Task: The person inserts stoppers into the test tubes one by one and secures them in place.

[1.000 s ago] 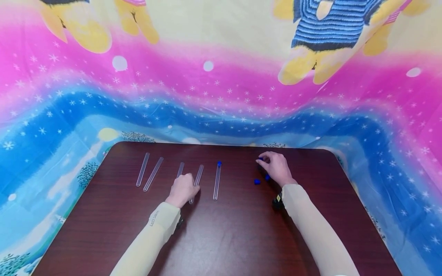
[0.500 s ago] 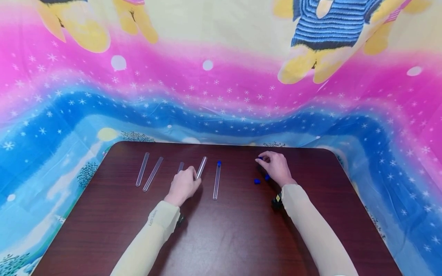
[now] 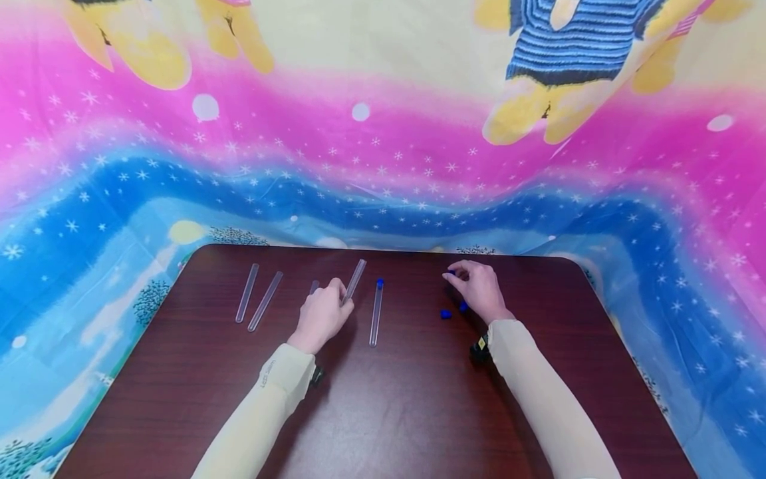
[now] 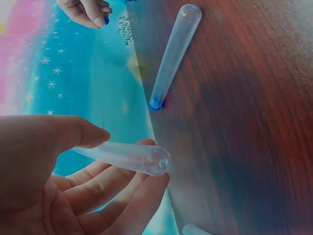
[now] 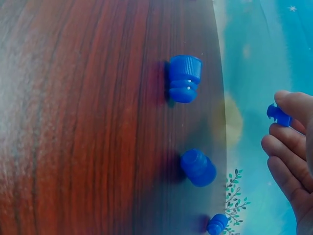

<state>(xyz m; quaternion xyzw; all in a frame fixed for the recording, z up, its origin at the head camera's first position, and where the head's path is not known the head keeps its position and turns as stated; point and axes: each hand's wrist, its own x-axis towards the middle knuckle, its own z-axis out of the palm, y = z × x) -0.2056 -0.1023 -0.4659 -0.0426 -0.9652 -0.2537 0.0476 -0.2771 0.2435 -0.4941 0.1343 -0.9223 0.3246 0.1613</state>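
Observation:
My left hand (image 3: 323,314) holds a clear test tube (image 3: 355,279) between thumb and fingers, its top slanting up to the right; the rounded bottom shows in the left wrist view beside the fingers (image 4: 117,196). At the right, my right hand (image 3: 479,289) pinches a small blue stopper (image 5: 279,116) between thumb and fingertips. Two loose blue stoppers (image 3: 445,314) (image 5: 186,78) lie below that hand, and the right wrist view shows another stopper (image 5: 217,224) farther off. Between the hands lies a test tube (image 3: 376,319) with a blue stopper in its top end.
Two uncapped test tubes (image 3: 247,293) (image 3: 265,301) lie at the table's left. Another tube (image 3: 314,286) is mostly hidden behind my left hand. The dark wooden table (image 3: 407,412) ends at a patterned cloth backdrop (image 3: 419,166).
My left hand has lifted the test tube off the table and moved slightly up and to the right with it. The right hand stays in place with its stopper.

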